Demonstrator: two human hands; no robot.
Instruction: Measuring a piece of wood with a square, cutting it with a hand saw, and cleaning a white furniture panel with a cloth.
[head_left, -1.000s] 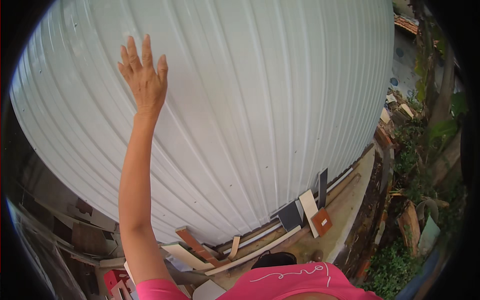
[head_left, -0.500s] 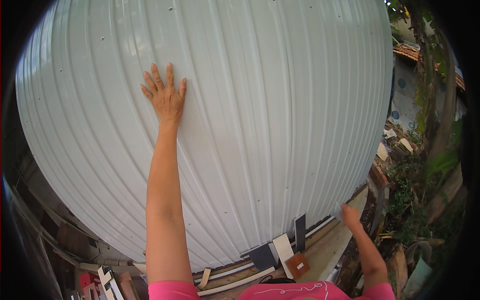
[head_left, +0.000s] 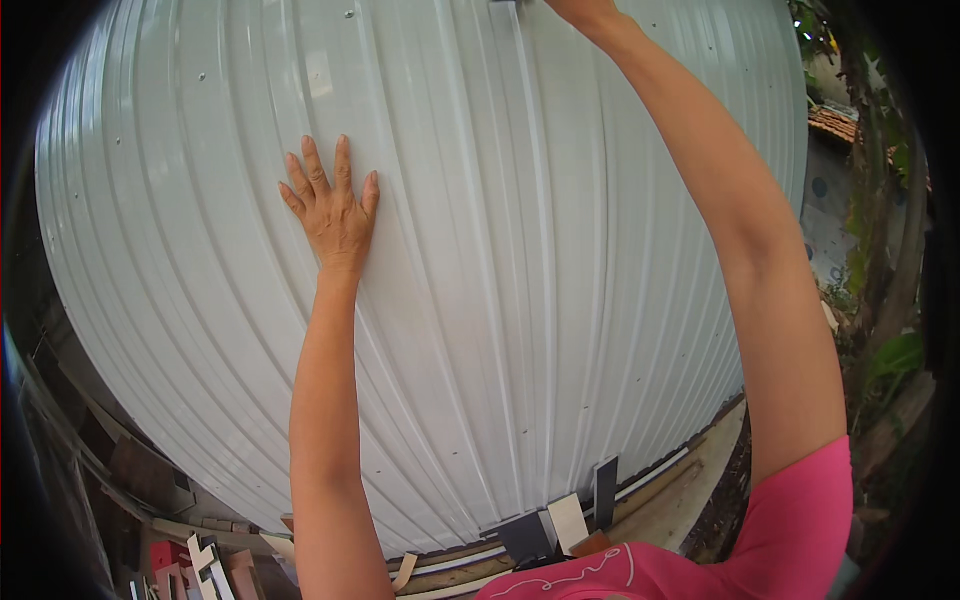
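My left hand (head_left: pixel 336 220) lies flat on a pale grey-white ribbed metal sheet wall (head_left: pixel 460 290), fingers spread and holding nothing. At the top edge of the picture, my right hand (head_left: pixel 582 8) is raised high against the same wall, its fingers mostly cut off. Beside it shows the lower end of a small grey flat object (head_left: pixel 505 3), whose kind I cannot make out. Small screw heads (head_left: pixel 349 15) dot the sheet between its vertical ribs.
Along the wall's foot lean a dark board (head_left: pixel 605 490), a cream panel (head_left: pixel 568 522) and a dark grey piece (head_left: pixel 522 538). Mixed offcuts (head_left: pixel 213 565) lie at lower left. Plants and trunks (head_left: pixel 885 240) stand on the right, near a tiled roof edge (head_left: pixel 832 123).
My right hand has swung from low at the right, near the wall's foot, up to the top edge. My left hand stays flat on the sheet. The view has shifted slightly.
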